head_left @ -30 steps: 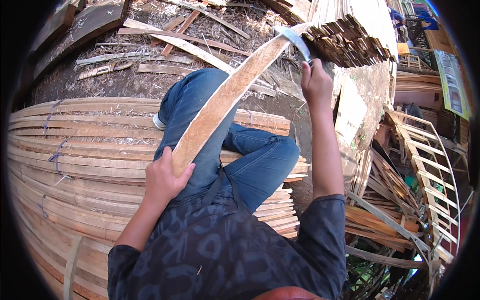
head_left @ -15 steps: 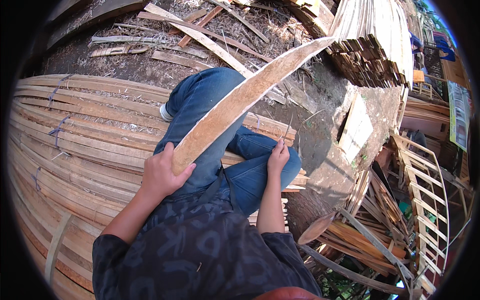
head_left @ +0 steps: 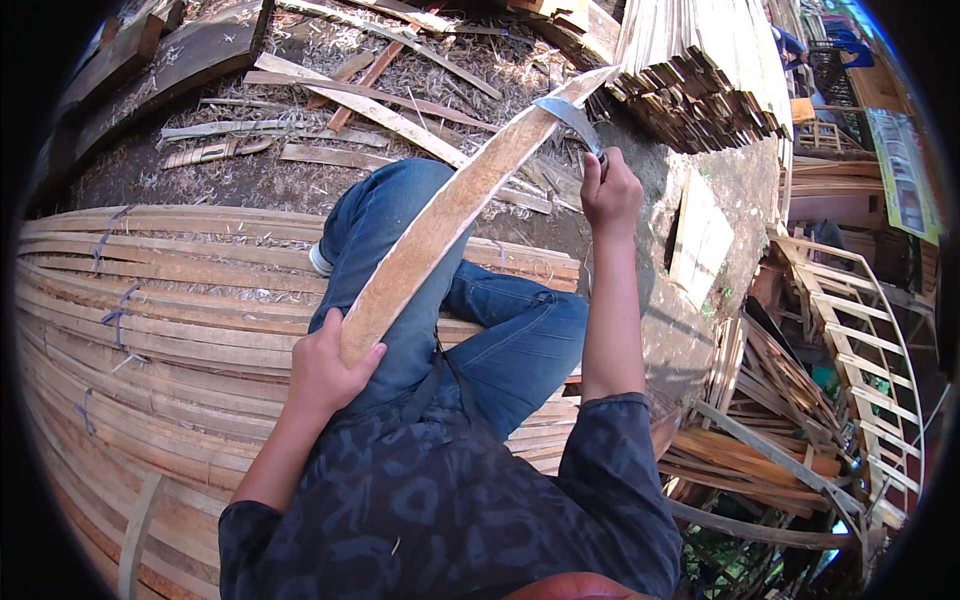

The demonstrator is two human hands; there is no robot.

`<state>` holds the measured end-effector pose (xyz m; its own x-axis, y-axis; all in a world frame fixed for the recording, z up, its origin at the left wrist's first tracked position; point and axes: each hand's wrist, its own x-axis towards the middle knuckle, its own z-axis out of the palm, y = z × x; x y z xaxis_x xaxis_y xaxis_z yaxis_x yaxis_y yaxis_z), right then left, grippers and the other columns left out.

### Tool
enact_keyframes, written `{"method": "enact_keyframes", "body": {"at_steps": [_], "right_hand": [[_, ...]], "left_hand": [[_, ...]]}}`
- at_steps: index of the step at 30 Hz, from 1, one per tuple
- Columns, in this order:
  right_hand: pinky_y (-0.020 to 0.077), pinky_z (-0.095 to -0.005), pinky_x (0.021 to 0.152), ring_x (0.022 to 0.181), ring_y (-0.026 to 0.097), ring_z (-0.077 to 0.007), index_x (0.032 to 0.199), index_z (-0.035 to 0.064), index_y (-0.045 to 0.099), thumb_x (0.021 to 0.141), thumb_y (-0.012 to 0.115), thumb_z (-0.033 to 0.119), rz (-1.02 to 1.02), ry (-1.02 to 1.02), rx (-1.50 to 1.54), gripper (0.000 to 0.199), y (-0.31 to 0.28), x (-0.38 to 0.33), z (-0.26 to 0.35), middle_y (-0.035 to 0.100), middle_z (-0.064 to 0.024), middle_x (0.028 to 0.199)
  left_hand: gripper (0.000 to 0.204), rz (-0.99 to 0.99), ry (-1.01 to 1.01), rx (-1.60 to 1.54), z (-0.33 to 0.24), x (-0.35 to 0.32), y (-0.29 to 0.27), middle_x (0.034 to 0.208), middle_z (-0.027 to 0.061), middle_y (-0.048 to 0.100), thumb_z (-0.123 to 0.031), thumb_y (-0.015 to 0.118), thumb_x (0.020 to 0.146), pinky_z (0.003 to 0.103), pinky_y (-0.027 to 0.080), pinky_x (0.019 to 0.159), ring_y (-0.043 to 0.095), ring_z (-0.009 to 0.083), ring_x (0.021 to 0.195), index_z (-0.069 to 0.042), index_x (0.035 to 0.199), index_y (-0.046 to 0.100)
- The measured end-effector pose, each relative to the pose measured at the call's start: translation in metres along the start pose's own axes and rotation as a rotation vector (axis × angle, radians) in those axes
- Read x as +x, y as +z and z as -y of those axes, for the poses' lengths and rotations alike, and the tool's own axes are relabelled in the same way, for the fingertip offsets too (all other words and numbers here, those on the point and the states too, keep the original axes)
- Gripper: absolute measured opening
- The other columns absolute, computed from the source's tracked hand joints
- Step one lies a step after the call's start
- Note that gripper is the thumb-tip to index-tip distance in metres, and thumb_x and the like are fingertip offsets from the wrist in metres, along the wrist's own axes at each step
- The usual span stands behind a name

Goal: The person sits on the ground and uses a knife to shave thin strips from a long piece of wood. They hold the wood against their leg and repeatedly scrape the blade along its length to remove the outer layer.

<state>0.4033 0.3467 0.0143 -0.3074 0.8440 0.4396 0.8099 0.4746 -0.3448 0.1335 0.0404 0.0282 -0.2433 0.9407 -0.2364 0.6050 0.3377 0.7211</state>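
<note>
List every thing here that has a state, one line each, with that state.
left hand: shut around the near end of the strip
right hand: shut on the knife handle, raised
long bamboo strip: held slanted across the lap, far end up
curved knife: blade against the strip near its far end
bundled slats: tied, lying flat under the person
slat stack: piled, untouched

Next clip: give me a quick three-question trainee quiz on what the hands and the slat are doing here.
1. True or false: the left hand grips the near end of the long wooden slat.
2. What does the right hand hold? A) hammer B) curved blade C) rope
3. Fill in: the blade meets the slat near its ____ end.

Key: 1 true; 2 B; 3 far.
</note>
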Motion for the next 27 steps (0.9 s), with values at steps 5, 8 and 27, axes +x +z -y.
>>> {"method": "enact_keyframes", "body": {"at_steps": [5, 8, 27], "right_hand": [[0.0448, -0.0461, 0.051, 0.056, 0.059, -0.0385, 0.08, 0.0063, 0.053, 0.094, 0.059, 0.034, -0.016, 0.036, -0.022, 0.032, 0.008, -0.009, 0.007, 0.056, -0.0141, 0.059], [0.0448, -0.0459, 0.05, 0.055, 0.059, -0.037, 0.081, 0.0065, 0.054, 0.093, 0.061, 0.034, 0.091, -0.145, 0.142, 0.031, 0.002, -0.031, 0.028, 0.056, -0.0135, 0.059], [0.0482, -0.0422, 0.05, 0.057, 0.063, -0.0315, 0.073, 0.0099, 0.056, 0.089, 0.067, 0.032, 0.084, -0.22, -0.25, 0.03, -0.007, 0.003, 0.023, 0.061, -0.0127, 0.063]], "left_hand": [[0.053, -0.001, 0.013, -0.003, 0.005, 0.001, -0.001, 0.069, 0.0264, 0.061, -0.04, 0.074, 0.078, 0.048, 0.049, 0.058, 0.063, 0.0453, 0.068, 0.004, 0.096, 0.051], [0.053, -0.026, 0.028, -0.025, 0.006, 0.001, 0.0, 0.069, 0.0263, 0.061, -0.039, 0.074, 0.078, 0.048, 0.049, 0.057, 0.063, 0.0455, 0.067, 0.004, 0.097, 0.05], [0.046, -0.048, 0.025, -0.033, 0.009, -0.008, -0.005, 0.069, 0.0262, 0.061, -0.037, 0.072, 0.081, 0.05, 0.048, 0.059, 0.062, 0.0468, 0.068, 0.002, 0.092, 0.049]]}}
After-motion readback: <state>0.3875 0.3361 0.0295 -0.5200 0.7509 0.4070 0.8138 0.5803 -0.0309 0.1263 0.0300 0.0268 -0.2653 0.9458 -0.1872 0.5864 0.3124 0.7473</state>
